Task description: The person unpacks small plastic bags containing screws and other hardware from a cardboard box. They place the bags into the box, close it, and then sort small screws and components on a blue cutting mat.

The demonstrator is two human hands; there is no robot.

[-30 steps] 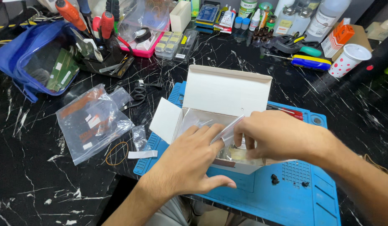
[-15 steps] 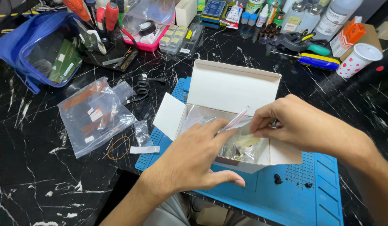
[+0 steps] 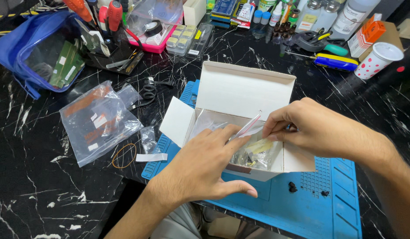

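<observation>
An open white cardboard box [image 3: 242, 90] stands on a blue work mat [image 3: 329, 208], its lid tilted back. Inside lie clear plastic bags holding small parts [image 3: 253, 152]. My left hand [image 3: 205, 166] rests on the box's front edge with its fingers reaching into the bags. My right hand [image 3: 315, 128] pinches the top edge of a clear zip bag [image 3: 249, 126] and holds it up over the box.
A large clear zip bag [image 3: 96, 119], a rubber band [image 3: 124, 156] and a black cable [image 3: 147, 90] lie left of the box on the black marble table. A blue pouch [image 3: 23, 48], tool holder, pink tray [image 3: 158, 31], bottles, a screwdriver [image 3: 335, 62] and a dotted cup [image 3: 382, 57] crowd the far edge.
The view has shifted slightly. My right hand has lifted the clear bag's edge a little and moved right; my left hand stays on the box front.
</observation>
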